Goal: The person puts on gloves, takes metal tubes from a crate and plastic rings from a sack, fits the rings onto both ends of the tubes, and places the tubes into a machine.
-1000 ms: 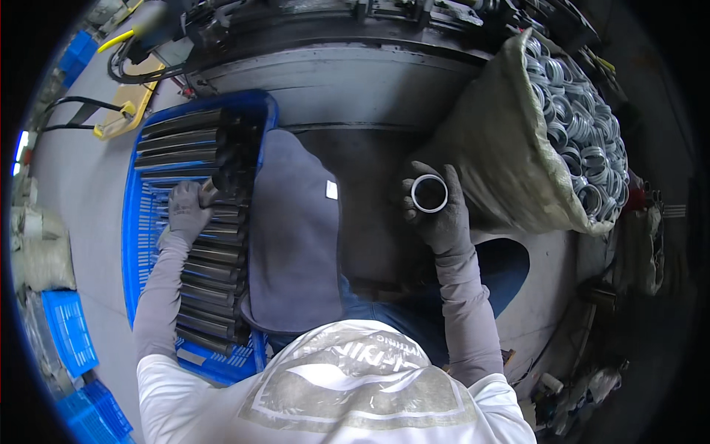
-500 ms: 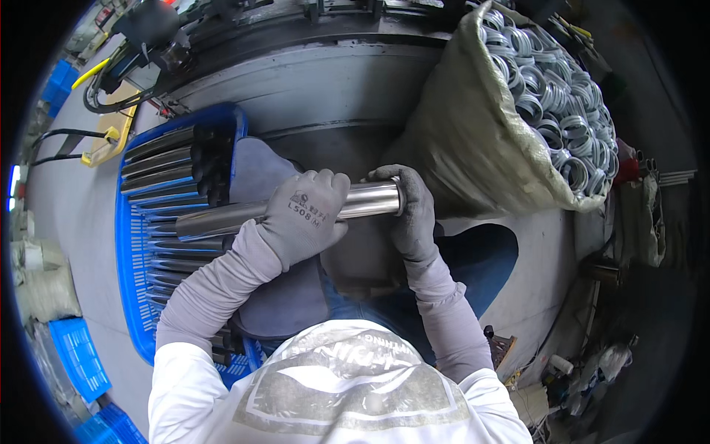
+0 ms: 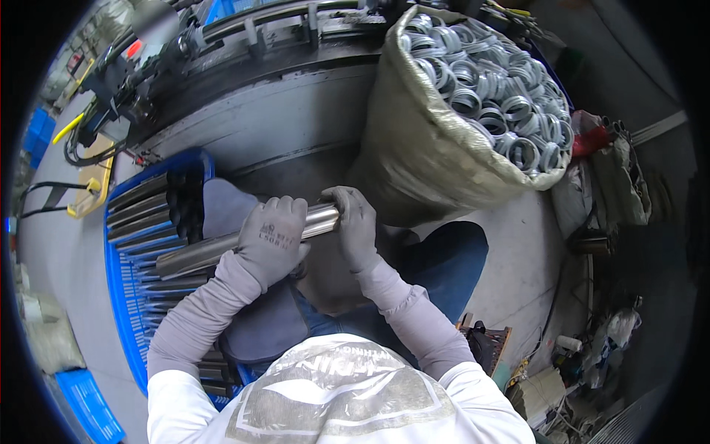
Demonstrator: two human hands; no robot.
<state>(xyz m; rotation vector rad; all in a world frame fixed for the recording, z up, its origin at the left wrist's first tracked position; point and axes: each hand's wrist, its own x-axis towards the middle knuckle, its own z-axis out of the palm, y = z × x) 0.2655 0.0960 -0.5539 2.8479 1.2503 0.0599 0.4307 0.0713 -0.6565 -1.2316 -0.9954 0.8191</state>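
Across my lap lies a shiny metal tube (image 3: 196, 253), slanting up from lower left to upper right. My left hand (image 3: 272, 240), in a grey glove, wraps round its middle from above. At its upper right end, my right hand (image 3: 356, 229), also gloved in grey, has its fingers and thumb closed about the rim. What the right palm covers there is hidden. Just left of the tube, several similar metal tubes (image 3: 140, 214) lie stacked in a blue plastic basket (image 3: 117, 296).
A large woven sack (image 3: 414, 155) full of silvery metal rings (image 3: 492, 96) stands ahead to the right. Dark machinery (image 3: 244, 55) runs along the far side. A yellow-handled cart (image 3: 92, 194) stands at the left, and bags and cluttered items (image 3: 547, 392) lie at the lower right.
My view has turned and shifted, so the sack and basket sit further left in it. Both hands keep hold of the tube; its right end is now more covered by my right hand.
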